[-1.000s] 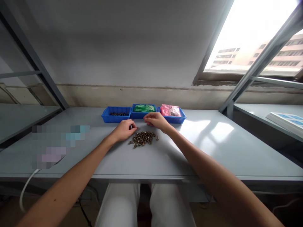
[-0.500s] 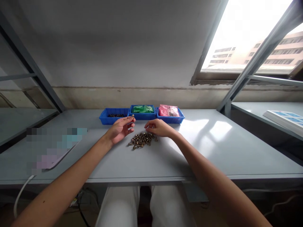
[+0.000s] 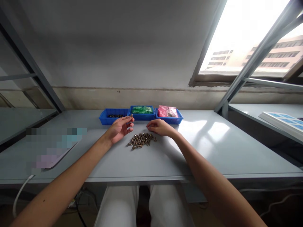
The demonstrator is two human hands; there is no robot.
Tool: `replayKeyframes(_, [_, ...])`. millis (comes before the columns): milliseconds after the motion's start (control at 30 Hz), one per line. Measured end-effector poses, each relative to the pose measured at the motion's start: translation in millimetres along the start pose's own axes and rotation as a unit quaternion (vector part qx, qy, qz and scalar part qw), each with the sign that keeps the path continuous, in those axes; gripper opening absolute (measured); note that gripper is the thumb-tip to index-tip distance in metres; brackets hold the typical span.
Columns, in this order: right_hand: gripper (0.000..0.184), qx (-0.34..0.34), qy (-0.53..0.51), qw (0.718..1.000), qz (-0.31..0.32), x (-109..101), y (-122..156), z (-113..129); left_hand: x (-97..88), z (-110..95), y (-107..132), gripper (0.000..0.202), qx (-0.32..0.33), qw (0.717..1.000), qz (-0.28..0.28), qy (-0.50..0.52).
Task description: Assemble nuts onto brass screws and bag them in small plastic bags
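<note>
My left hand (image 3: 118,128) is raised at the left of the pile, with a small brass-coloured screw (image 3: 132,116) pinched between thumb and index finger. Its other fingers are loosely curled. Beyond the pile's right side, my right hand (image 3: 161,127) hovers low over the table with its fingers bent in towards the thumb. Whatever its fingertips hold, if anything, is too small to see. A loose heap of brass-coloured screws (image 3: 141,140) lies on the grey table (image 3: 132,165) between and below both hands.
Along the back stand a blue bin with dark small parts (image 3: 103,120), a blue bin with green bags (image 3: 142,117) and a blue bin with pink bags (image 3: 171,120). A blurred flat item (image 3: 56,154) with a white cable lies left. Metal posts flank the table.
My right hand has drawn slightly right and away from the heap. The left hand stays nearly in place, the screw tilted a little differently. The view has shifted slightly.
</note>
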State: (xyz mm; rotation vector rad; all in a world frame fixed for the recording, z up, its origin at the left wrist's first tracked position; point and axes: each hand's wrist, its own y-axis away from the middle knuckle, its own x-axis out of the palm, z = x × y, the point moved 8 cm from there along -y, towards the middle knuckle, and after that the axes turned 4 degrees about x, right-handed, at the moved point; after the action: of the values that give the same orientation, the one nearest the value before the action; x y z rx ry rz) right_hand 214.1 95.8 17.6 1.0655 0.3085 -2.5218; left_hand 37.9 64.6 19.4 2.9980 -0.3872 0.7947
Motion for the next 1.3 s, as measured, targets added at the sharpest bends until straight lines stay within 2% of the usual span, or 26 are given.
replayKeyframes(367, [0.017, -0.015, 0.018, 1.000, -0.004, 2, -1, 1, 0.8, -3, 2, 0.012, 0.007, 1.000, -0.012, -0.003])
replayKeyframes(433, [0.018, -0.010, 0.002, 1.000, 0.002, -1, 0, 0, -4.4, -12, 0, 0.014, 0.029, 0.999, -0.032, -0.015])
replayKeyframes(500, [0.021, 0.000, -0.038, 0.999, 0.016, -5, 2, -2, -17.4, -31, -2, 0.015, 0.084, 0.992, -0.080, -0.050])
replayKeyframes(567, [0.023, 0.011, -0.082, 0.996, 0.034, -11, 6, -5, -36.8, -59, -2, 0.016, 0.175, 0.962, -0.156, -0.137])
replayKeyframes(600, [0.024, 0.016, -0.095, 0.994, 0.044, -13, 8, -6, -47.3, -75, 1, 0.015, 0.226, 0.929, -0.208, -0.204])
replayKeyframes(633, [0.025, 0.019, -0.101, 0.993, 0.057, -15, 10, -6, -57.3, -89, 6, 0.016, 0.269, 0.884, -0.267, -0.275])
replayKeyframes(667, [0.026, 0.021, -0.100, 0.992, 0.073, -17, 12, -6, -64.5, -99, 9, 0.017, 0.291, 0.844, -0.304, -0.332])
replayKeyframes(733, [0.027, 0.024, -0.086, 0.991, 0.102, -18, 16, -6, -74.2, -108, 10, 0.018, 0.302, 0.794, -0.333, -0.410])
replayKeyframes(800, [0.026, 0.032, -0.066, 0.990, 0.124, -17, 19, -6, -80.0, -109, 11, 0.018, 0.304, 0.776, -0.338, -0.436])
replayKeyframes(867, [0.023, 0.039, -0.045, 0.988, 0.143, -15, 20, -6, -78.4, -106, 11, 0.018, 0.309, 0.780, -0.322, -0.439])
replayKeyframes(933, [0.020, 0.040, -0.029, 0.985, 0.167, -9, 22, -6, -67.4, -100, 10, 0.018, 0.314, 0.789, -0.282, -0.447])
replayKeyframes(1000, [0.018, 0.039, -0.022, 0.981, 0.190, -4, 23, -6, -49.2, -92, 9, 0.017, 0.313, 0.798, -0.221, -0.465])
replayKeyframes(1100, [0.016, 0.040, -0.016, 0.980, 0.195, 0, 23, -8, -16.4, -70, 6, 0.013, 0.286, 0.805, -0.091, -0.512])
replayKeyframes(1200, [0.012, 0.038, 0.003, 0.983, 0.182, -1, 23, -7, 10.9, -44, 7, 0.009, 0.269, 0.767, 0.034, -0.582])
replayKeyframes(1300, [0.011, 0.030, 0.009, 0.983, 0.179, -4, 24, -4, 19.6, -31, 9, 0.010, 0.273, 0.734, 0.085, -0.616])
